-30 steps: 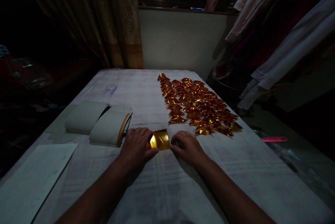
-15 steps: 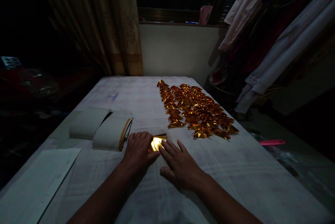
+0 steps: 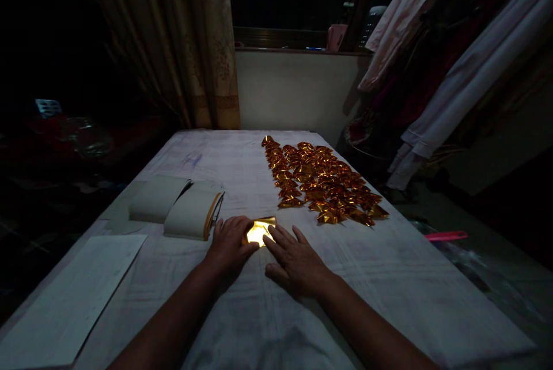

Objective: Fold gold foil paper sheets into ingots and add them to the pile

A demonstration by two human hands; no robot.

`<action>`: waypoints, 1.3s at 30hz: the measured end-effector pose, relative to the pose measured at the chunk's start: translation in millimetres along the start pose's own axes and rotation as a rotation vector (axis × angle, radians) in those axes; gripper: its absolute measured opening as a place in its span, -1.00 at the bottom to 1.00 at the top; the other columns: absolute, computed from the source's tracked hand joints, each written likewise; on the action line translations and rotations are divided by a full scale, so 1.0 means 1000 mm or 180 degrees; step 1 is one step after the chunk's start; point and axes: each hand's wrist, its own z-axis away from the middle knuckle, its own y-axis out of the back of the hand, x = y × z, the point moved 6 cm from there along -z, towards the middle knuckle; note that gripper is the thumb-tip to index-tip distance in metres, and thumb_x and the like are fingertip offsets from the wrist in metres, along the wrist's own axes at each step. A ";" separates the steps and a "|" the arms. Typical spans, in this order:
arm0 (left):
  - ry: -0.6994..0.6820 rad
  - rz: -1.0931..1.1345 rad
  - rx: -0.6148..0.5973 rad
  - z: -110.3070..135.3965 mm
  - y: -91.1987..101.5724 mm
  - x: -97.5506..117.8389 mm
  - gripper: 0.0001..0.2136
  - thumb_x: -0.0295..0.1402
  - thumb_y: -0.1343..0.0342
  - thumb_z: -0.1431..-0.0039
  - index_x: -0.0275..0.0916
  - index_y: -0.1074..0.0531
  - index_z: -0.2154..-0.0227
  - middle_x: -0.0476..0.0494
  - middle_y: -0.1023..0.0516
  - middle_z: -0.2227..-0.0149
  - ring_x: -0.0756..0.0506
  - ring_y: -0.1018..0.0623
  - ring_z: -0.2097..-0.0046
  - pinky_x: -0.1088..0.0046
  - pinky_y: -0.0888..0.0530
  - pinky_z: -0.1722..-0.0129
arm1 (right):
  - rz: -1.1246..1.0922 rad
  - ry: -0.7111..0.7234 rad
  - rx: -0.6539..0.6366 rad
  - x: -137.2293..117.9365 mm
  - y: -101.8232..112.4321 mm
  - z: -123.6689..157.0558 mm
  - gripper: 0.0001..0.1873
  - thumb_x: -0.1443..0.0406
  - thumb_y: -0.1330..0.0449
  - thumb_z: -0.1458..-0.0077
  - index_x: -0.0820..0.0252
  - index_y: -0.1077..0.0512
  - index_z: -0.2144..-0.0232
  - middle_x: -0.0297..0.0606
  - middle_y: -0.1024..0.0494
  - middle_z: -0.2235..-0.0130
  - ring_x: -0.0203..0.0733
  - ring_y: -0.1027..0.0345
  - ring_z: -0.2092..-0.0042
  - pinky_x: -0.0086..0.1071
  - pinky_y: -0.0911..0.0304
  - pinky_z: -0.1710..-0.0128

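A small sheet of shiny gold foil paper [image 3: 259, 233] lies on the cloth-covered surface between my hands, its far edge curled over. My left hand [image 3: 230, 243] grips its left end, fingers bent over the top and thumb along the near side. On the right edge rest the fingertips of my right hand [image 3: 294, 257], with the fingers stretched out and the thumb apart. Beyond the right hand lie many folded gold foil pieces [image 3: 326, 177], in a column and a wider cluster. Part of the sheet is hidden under my left fingers.
Left of my hands lie two curved stacks of pale paper, the nearer stack [image 3: 188, 211] close to my left hand. A flat white sheet [image 3: 71, 298] lies at the near left. A curtain [image 3: 207, 70] hangs behind; clothes [image 3: 458, 76] hang at the right.
The camera view has shifted slightly. Both hands stay at the gold foil paper in nearly the same pose, and the foil shows a broader bright reflection.
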 end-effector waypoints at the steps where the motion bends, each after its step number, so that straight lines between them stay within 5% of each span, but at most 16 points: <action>1: -0.0013 0.0022 -0.0012 0.001 -0.001 -0.002 -0.64 -0.28 -0.18 -0.17 -0.14 -0.38 -0.03 -0.19 -0.47 -0.14 -0.25 -0.38 -0.20 -0.02 -0.15 -0.23 | 0.0012 0.0004 0.0008 -0.001 0.001 0.000 -0.29 -0.07 0.01 -0.34 0.15 -0.11 -0.37 -0.03 -0.04 -0.42 0.09 0.19 -0.44 0.22 0.28 -0.37; 15: -0.0062 0.0104 -0.0264 0.005 -0.003 -0.028 -0.53 -0.35 -0.09 -0.22 -0.10 -0.34 -0.21 -0.20 -0.40 -0.27 -0.27 -0.27 -0.35 -0.14 -0.10 -0.32 | 0.0079 -0.0076 -0.0010 0.000 0.000 0.001 -0.28 -0.04 0.01 -0.34 0.24 -0.09 -0.38 0.01 0.00 -0.42 0.06 0.22 -0.45 0.22 0.28 -0.37; 20: -0.0037 0.0165 -0.0430 0.009 0.002 -0.034 -0.48 -0.39 -0.08 -0.20 -0.11 -0.32 -0.24 -0.18 -0.37 -0.30 -0.27 -0.21 -0.39 -0.04 -0.17 -0.33 | 0.0125 -0.0115 0.0041 -0.002 0.001 0.004 -0.30 -0.02 0.01 -0.35 0.21 -0.09 -0.38 0.00 -0.01 -0.42 0.06 0.19 -0.45 0.21 0.25 -0.37; 26: -0.0262 0.0054 0.0095 0.019 0.005 -0.012 -0.60 -0.37 0.06 -0.31 -0.15 -0.41 -0.16 -0.22 -0.34 -0.31 -0.26 -0.22 -0.38 -0.12 -0.16 -0.32 | 0.0217 -0.0252 0.0104 -0.001 0.004 -0.009 -0.29 -0.04 0.00 -0.34 0.21 -0.12 -0.37 0.02 -0.03 -0.41 0.08 0.17 -0.44 0.18 0.23 -0.37; 31: -0.0471 -0.0351 0.0174 0.012 0.006 0.009 -0.69 -0.37 0.02 -0.33 -0.16 -0.45 -0.07 -0.22 -0.43 -0.25 -0.28 -0.21 -0.38 -0.24 0.00 -0.33 | 0.0283 -0.0223 0.0113 0.007 0.009 -0.042 -0.29 -0.03 0.00 -0.34 0.25 -0.13 -0.36 0.04 -0.05 -0.41 0.10 0.15 -0.44 0.17 0.22 -0.36; 39: -0.0588 -0.0486 0.0191 -0.016 0.012 -0.007 -0.73 -0.37 -0.02 -0.32 -0.07 -0.48 -0.02 -0.14 -0.58 -0.10 -0.15 -0.52 -0.13 -0.10 -0.08 -0.34 | 0.0152 0.0044 0.0728 0.006 0.022 -0.062 -0.64 0.16 -0.17 -0.29 0.27 -0.43 -0.02 -0.02 -0.46 -0.16 0.03 -0.24 -0.23 -0.08 -0.07 -0.27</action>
